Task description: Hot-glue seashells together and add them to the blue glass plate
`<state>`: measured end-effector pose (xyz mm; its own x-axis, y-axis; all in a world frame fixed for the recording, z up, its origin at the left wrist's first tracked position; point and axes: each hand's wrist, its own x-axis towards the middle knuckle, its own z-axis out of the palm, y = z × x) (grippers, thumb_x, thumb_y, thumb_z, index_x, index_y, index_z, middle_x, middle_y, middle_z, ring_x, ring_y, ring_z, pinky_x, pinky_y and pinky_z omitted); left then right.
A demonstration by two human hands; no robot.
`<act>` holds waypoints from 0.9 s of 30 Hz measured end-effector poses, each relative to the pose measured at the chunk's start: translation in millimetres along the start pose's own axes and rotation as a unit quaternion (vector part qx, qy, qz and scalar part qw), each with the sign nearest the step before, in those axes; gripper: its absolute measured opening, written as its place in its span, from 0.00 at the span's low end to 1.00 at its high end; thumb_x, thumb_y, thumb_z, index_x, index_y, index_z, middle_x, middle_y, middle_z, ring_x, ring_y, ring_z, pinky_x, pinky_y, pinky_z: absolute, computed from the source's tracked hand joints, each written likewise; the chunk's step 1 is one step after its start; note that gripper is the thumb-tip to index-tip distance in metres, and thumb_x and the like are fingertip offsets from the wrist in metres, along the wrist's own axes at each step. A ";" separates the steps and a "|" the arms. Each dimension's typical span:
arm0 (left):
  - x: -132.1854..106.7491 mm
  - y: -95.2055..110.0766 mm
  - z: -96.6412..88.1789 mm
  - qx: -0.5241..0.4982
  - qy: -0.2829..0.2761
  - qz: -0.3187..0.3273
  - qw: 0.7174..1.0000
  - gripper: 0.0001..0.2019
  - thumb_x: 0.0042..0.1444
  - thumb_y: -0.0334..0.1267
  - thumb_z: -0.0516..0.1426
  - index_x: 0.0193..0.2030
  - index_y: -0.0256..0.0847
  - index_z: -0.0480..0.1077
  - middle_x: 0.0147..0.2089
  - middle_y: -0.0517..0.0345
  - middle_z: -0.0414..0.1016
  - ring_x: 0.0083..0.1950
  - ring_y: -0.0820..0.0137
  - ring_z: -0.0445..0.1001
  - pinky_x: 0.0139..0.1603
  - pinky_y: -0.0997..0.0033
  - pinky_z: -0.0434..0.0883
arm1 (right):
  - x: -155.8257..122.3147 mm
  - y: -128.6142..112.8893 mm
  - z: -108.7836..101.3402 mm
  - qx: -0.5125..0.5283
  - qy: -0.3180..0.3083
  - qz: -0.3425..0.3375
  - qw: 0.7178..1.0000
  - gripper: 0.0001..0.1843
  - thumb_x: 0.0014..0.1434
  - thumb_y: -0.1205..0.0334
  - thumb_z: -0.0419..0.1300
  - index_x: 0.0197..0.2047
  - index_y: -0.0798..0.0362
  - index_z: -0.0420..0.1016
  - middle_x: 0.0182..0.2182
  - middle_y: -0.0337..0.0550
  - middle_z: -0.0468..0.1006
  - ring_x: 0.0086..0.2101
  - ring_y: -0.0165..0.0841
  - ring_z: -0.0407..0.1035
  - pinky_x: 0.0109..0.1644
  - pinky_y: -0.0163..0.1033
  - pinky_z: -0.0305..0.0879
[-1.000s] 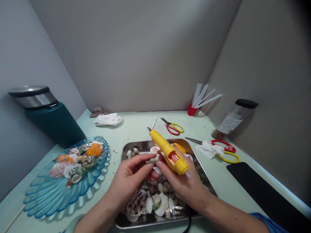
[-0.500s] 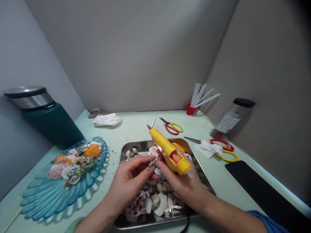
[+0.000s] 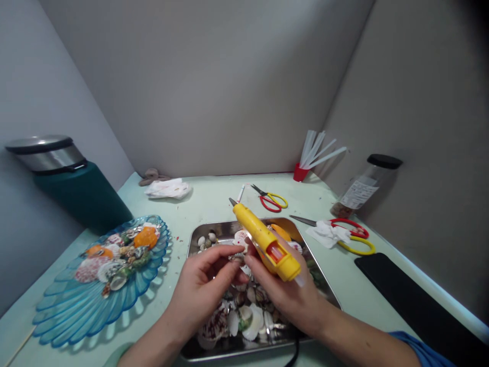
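Gripping yellow glue gun [image 3: 255,227] with right hand [image 3: 296,293], above metal tray [image 3: 229,350], pointing nozzle [image 3: 233,202] past tray's far rim. Pinching small piece [image 3: 237,258] between thumb and fingertips of left hand [image 3: 204,275], near gun, also above tray; too blurred to identify. Holding both hands close, fingertips near each other. Under both: shells [image 3: 254,323] inside tray. Left of tray: blue dish [image 3: 87,308] with more shells. Right of tray: scissors [image 3: 357,246].

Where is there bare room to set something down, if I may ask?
Bare patches lie between the white bundle and the metal tray, and between the tray and the black mat. Shells crowd the tray and part of the blue dish.
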<state>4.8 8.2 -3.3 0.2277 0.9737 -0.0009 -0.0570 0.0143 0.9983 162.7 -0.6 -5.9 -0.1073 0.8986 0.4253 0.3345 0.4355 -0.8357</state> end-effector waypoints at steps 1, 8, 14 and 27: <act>0.1 0.3 0.0 -0.001 -0.002 0.001 1.000 0.09 0.52 0.35 0.59 0.41 0.41 0.75 0.32 0.58 0.79 0.30 0.72 0.77 0.33 0.76 0.74 | 0.0 -0.3 0.0 -0.003 0.001 -0.005 1.000 0.08 0.58 0.66 0.57 0.43 0.50 0.68 0.37 0.38 0.74 0.40 0.34 0.69 0.43 0.36 0.63; 0.0 2.6 0.6 -0.012 -0.003 -0.011 1.000 0.08 0.52 0.34 0.60 0.40 0.40 0.75 0.28 0.59 0.79 0.29 0.73 0.76 0.33 0.77 0.73 | -0.4 0.5 0.5 0.009 0.001 -0.014 1.000 0.08 0.58 0.67 0.57 0.42 0.48 0.67 0.36 0.36 0.74 0.36 0.31 0.69 0.42 0.34 0.62; 2.2 2.2 -1.6 -0.051 -0.001 -0.043 0.998 0.09 0.52 0.35 0.59 0.41 0.37 0.74 0.23 0.59 0.77 0.27 0.73 0.74 0.32 0.75 0.72 | -0.1 0.3 -0.7 0.001 0.006 -0.014 1.000 0.06 0.58 0.66 0.58 0.40 0.50 0.67 0.33 0.36 0.73 0.34 0.31 0.68 0.39 0.34 0.63; 3.9 0.6 -5.8 -0.115 -0.081 -0.097 0.985 0.16 0.56 0.37 0.57 0.51 0.35 0.68 0.23 0.58 0.76 0.25 0.72 0.73 0.32 0.72 0.69 | 2.1 -4.2 -1.8 0.000 0.004 0.015 1.000 0.02 0.59 0.63 0.55 0.37 0.51 0.65 0.30 0.38 0.71 0.31 0.33 0.68 0.38 0.38 0.64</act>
<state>0.0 13.3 -3.1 0.4072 0.8990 -0.1615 -0.2118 0.2649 0.9407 162.7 -0.7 -0.8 -0.0888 0.9109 0.4030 0.3377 0.4081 -0.8482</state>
